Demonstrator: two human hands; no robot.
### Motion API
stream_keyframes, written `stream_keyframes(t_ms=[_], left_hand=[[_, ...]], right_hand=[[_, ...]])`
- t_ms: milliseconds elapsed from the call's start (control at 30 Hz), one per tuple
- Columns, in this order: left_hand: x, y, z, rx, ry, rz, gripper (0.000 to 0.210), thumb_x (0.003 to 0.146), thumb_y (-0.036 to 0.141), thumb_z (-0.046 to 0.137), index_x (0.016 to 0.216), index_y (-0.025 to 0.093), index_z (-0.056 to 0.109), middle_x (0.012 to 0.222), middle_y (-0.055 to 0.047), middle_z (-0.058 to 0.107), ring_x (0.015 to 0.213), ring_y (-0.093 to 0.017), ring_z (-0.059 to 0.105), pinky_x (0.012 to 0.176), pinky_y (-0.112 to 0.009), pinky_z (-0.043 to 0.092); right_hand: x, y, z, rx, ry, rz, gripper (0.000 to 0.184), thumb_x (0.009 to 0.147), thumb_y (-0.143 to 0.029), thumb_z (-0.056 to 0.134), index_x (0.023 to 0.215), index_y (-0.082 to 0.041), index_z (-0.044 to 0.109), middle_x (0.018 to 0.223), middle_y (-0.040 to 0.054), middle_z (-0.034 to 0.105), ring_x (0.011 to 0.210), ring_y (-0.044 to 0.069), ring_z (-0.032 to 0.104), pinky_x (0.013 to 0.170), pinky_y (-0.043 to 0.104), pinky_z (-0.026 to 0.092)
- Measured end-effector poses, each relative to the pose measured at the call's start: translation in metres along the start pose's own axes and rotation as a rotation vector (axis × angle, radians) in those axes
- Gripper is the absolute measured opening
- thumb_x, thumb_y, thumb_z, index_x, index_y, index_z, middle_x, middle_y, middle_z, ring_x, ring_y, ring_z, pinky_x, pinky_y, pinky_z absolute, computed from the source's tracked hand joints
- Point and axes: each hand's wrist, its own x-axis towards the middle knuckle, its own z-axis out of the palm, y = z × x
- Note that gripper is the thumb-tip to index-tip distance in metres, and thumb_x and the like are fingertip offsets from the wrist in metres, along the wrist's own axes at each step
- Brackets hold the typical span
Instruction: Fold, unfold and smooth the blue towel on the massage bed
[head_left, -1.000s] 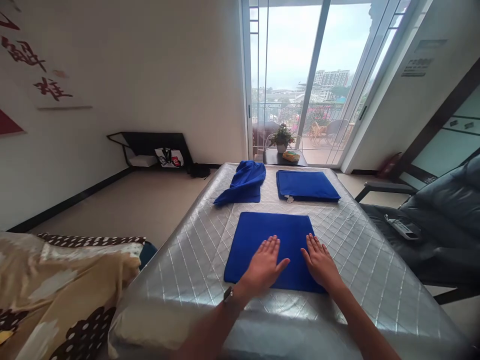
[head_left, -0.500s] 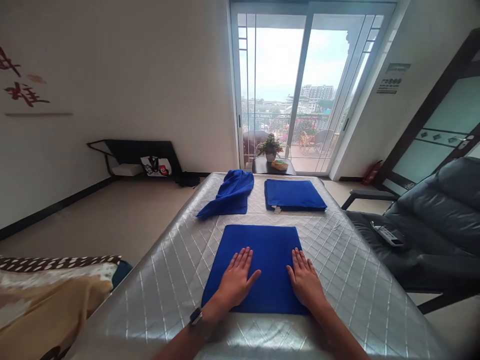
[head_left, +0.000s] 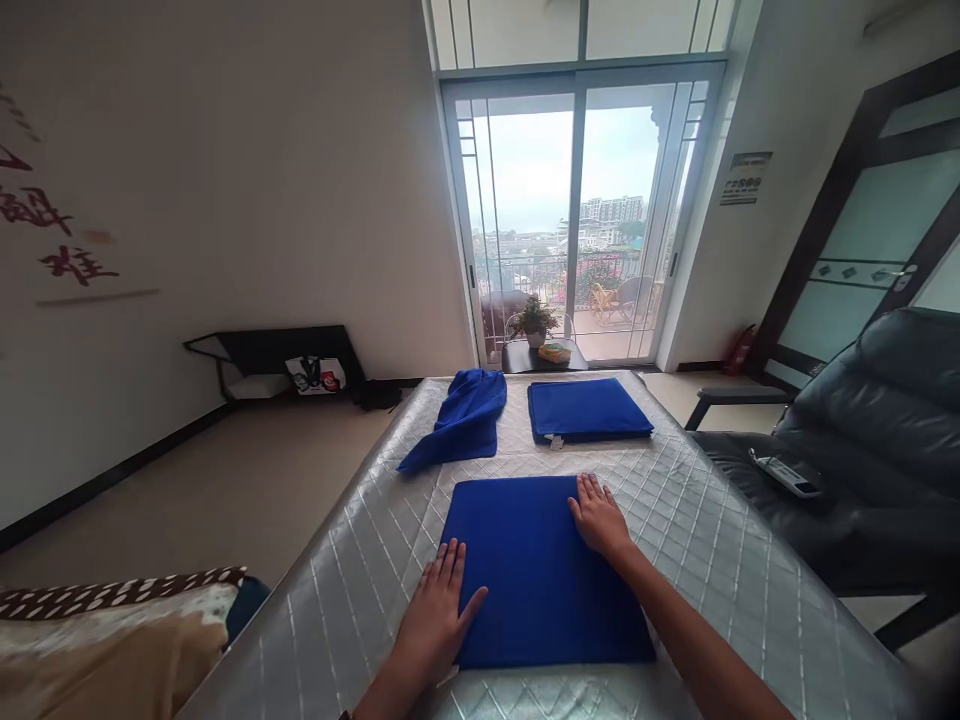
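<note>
A flat, square piece of blue cloth [head_left: 536,580] lies on the silver quilted table cover [head_left: 360,560] in front of me. My left hand [head_left: 442,605] rests on its left edge, fingers stretched and thumb apart. At its far right corner lies my right hand [head_left: 600,515], flat with the fingers extended. Neither hand grips anything. Beyond, on the right, is a neat stack of folded blue cloth [head_left: 589,408] with a small white tag at its front edge. A crumpled blue cloth [head_left: 465,420] lies to the left of that stack.
A dark leather armchair [head_left: 885,440] with a remote-like device [head_left: 784,472] on its seat stands close on the right. Patterned bedding [head_left: 112,650] is at lower left. Past the table's far end, a potted plant [head_left: 535,322] sits on a chair before the glass sliding door [head_left: 517,190].
My left hand has slid outward to the cloth's left edge and nearer to me. My right hand has moved forward to the far right corner. The view has tilted up.
</note>
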Motion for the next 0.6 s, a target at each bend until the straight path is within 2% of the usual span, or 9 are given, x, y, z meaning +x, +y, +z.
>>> stream_keyframes(t_ms=[67,133,267,333,400,433,500,600], left_hand=[[0.008,0.008,-0.006,0.021,-0.014,-0.028,0.085,0.097,0.072,0.021,0.158,0.013,0.031,0.165,-0.012,0.026,0.153,-0.031,0.024,0.123,-0.052,0.027],[0.025,0.029,-0.015,0.016,0.001,-0.022,0.086,0.098,0.071,0.018,0.157,0.010,0.033,0.165,-0.014,0.027,0.153,-0.031,0.024,0.124,-0.052,0.027],[0.084,0.111,-0.031,-0.072,0.088,0.195,0.078,0.103,0.061,0.013,0.156,0.009,0.034,0.164,-0.013,0.031,0.154,-0.026,0.024,0.126,-0.045,0.024],[0.116,0.154,-0.030,-0.128,0.116,0.311,0.074,0.104,0.058,0.013,0.156,0.011,0.036,0.164,-0.011,0.034,0.154,-0.023,0.025,0.126,-0.043,0.024],[0.141,0.186,-0.023,-0.171,0.130,0.348,0.071,0.104,0.056,0.013,0.155,0.012,0.037,0.163,-0.010,0.037,0.153,-0.022,0.026,0.126,-0.042,0.024],[0.149,0.195,-0.018,-0.190,0.128,0.346,0.071,0.104,0.056,0.013,0.155,0.013,0.038,0.162,-0.010,0.039,0.153,-0.022,0.028,0.125,-0.043,0.026],[0.156,0.197,-0.008,-0.216,0.119,0.322,0.071,0.104,0.056,0.011,0.155,0.015,0.038,0.161,-0.010,0.042,0.152,-0.023,0.030,0.124,-0.044,0.027],[0.153,0.169,0.001,-0.213,0.122,0.275,0.072,0.103,0.058,0.009,0.156,0.018,0.038,0.162,-0.008,0.039,0.152,-0.022,0.029,0.125,-0.045,0.024]], right_hand=[[0.006,0.005,0.010,0.010,-0.011,0.015,0.066,0.104,-0.040,0.020,0.160,-0.004,0.024,0.167,0.0113,0.020,0.155,0.022,0.014,0.125,0.040,0.010],[0.008,0.008,0.018,0.018,0.000,0.015,0.067,0.104,-0.041,0.019,0.160,-0.005,0.023,0.168,0.0102,0.019,0.155,0.021,0.013,0.125,0.040,0.010],[0.006,0.012,0.024,0.030,0.018,0.007,0.067,0.103,-0.041,0.019,0.161,-0.006,0.023,0.168,0.0097,0.020,0.156,0.021,0.012,0.125,0.040,0.010],[0.005,0.015,0.024,0.017,0.014,-0.007,0.065,0.102,-0.035,0.020,0.161,-0.006,0.023,0.168,0.0097,0.019,0.156,0.020,0.011,0.125,0.039,0.011],[0.005,0.017,0.025,-0.010,0.004,-0.029,0.065,0.099,-0.026,0.024,0.161,-0.007,0.024,0.169,0.0093,0.016,0.156,0.020,0.010,0.125,0.038,0.010],[0.005,0.018,0.026,-0.023,-0.001,-0.039,0.065,0.097,-0.022,0.025,0.161,-0.007,0.025,0.169,0.0090,0.015,0.156,0.020,0.010,0.125,0.037,0.010],[0.006,0.019,0.027,-0.036,-0.005,-0.041,0.066,0.097,-0.021,0.026,0.160,-0.006,0.025,0.169,0.0090,0.015,0.156,0.020,0.010,0.125,0.037,0.010],[0.008,0.017,0.027,-0.019,0.019,-0.009,0.065,0.101,-0.032,0.021,0.160,-0.006,0.025,0.168,0.0098,0.019,0.155,0.021,0.013,0.125,0.038,0.012]])
